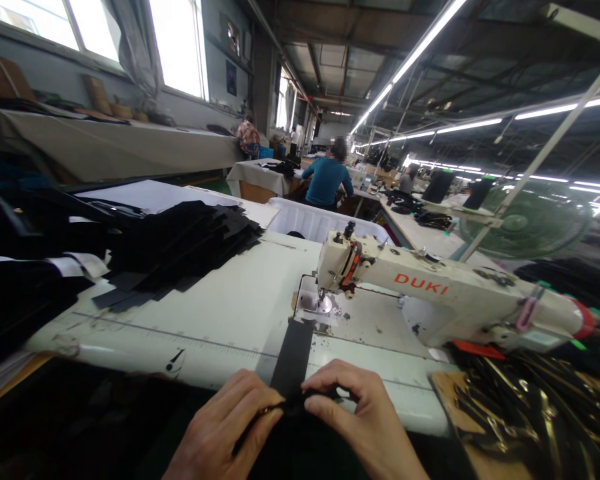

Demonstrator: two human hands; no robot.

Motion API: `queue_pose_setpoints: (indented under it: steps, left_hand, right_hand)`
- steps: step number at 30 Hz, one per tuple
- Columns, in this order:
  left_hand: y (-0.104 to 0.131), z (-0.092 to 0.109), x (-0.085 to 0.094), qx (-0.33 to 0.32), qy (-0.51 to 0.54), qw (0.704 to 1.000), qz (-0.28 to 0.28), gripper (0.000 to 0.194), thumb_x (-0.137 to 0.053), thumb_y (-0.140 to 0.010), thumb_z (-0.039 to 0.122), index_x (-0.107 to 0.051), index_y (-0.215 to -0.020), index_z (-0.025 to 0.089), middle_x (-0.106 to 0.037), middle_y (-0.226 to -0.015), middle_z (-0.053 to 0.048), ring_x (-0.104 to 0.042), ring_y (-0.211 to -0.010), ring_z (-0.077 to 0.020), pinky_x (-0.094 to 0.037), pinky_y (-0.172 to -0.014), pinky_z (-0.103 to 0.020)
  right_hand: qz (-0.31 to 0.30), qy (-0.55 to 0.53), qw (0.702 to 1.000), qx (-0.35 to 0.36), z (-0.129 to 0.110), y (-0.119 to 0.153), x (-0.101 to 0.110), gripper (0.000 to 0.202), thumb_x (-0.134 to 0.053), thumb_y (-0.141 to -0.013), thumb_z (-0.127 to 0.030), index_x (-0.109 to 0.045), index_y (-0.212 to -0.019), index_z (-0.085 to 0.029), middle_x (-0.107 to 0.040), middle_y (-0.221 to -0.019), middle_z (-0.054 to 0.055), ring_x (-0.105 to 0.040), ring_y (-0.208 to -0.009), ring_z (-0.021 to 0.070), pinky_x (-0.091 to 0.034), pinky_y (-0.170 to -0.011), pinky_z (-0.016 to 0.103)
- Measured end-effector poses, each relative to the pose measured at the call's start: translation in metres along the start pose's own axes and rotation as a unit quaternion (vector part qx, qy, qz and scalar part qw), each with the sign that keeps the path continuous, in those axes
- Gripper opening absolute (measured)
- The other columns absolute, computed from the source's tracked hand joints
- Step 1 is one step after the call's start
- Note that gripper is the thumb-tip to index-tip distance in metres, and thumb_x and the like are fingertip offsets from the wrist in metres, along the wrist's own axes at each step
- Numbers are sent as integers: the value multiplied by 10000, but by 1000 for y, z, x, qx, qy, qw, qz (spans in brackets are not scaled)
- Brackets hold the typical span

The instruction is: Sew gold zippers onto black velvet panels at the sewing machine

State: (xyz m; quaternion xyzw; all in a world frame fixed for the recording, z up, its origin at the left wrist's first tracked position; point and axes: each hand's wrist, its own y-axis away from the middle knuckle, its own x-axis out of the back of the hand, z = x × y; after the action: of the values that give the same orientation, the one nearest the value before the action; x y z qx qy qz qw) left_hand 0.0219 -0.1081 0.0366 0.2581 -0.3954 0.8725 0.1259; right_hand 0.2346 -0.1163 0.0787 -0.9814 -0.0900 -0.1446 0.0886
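A black fabric strip [294, 357] lies over the front edge of the sewing table, its far end just in front of the needle plate [316, 304]. At its near end my left hand [235, 420] pinches a dark piece with a small gold-coloured metal part, likely a zipper. My right hand [353, 407] pinches the dark material just to the right, thumb and index finger close together. Between the two hands the dark pieces overlap, and where one stops and the other starts cannot be made out. The white sewing machine [420, 283] stands beyond my right hand.
Stacked black fabric pieces [180, 243] cover the table's left side. On the right, black zippers with gold teeth [525, 407] lie on a brown board [447, 393]. Behind the machine are a white bin [325, 223], a person in a teal top [327, 181] and a green fan [525, 217].
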Motion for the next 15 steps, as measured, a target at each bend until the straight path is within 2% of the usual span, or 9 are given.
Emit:
queue_pose_setpoints:
  steps: [2, 5, 7, 11, 15]
  left_hand:
    - [1, 0, 0, 2, -3, 1000, 7, 122, -522, -990, 119, -601, -1038, 198, -639, -869, -10, -641, -815, -139, -524, -758, -199]
    - [3, 0, 3, 15, -9, 999, 35, 145, -605, -983, 245, -604, -1125, 213, -668, -873, 12, -668, -794, -121, -529, -771, -159]
    - [3, 1, 7, 33, 4, 999, 36, 166, -651, -959, 292, -610, -1106, 226, -675, -862, 29, -676, -773, -108, -525, -751, -132]
    - [4, 2, 10, 63, 54, 997, -2, 150, -645, -941, 163, -636, -1065, 245, -675, -904, 33, -676, -822, -105, -513, -768, -128]
    - [7, 1, 5, 111, 111, 988, 11, 213, -608, -927, 99, -657, -1052, 264, -659, -916, 30, -658, -838, -117, -503, -772, -156]
  right_hand:
    - [11, 8, 1000, 24, 0, 0, 0, 93, -719, -867, -297, -758, -828, -222, -718, -808, 11, -663, -773, 165, -485, -720, 253]
    - [20, 10, 999, 39, 1, 0, -1, 97, -704, -880, -289, -751, -824, -226, -714, -801, 11, -664, -767, 163, -484, -716, 251]
    - [21, 13, 999, 46, 1, 1, -1, 97, -697, -885, -283, -747, -823, -228, -713, -807, 12, -662, -773, 165, -487, -727, 254]
    - [26, 14, 998, 50, 2, 1, 0, 88, -694, -888, -280, -751, -834, -241, -713, -809, 7, -663, -771, 160, -494, -724, 245]
    - [8, 39, 997, 67, 3, 0, 2, 97, -683, -900, -289, -754, -857, -238, -718, -820, 20, -673, -775, 173, -519, -718, 258]
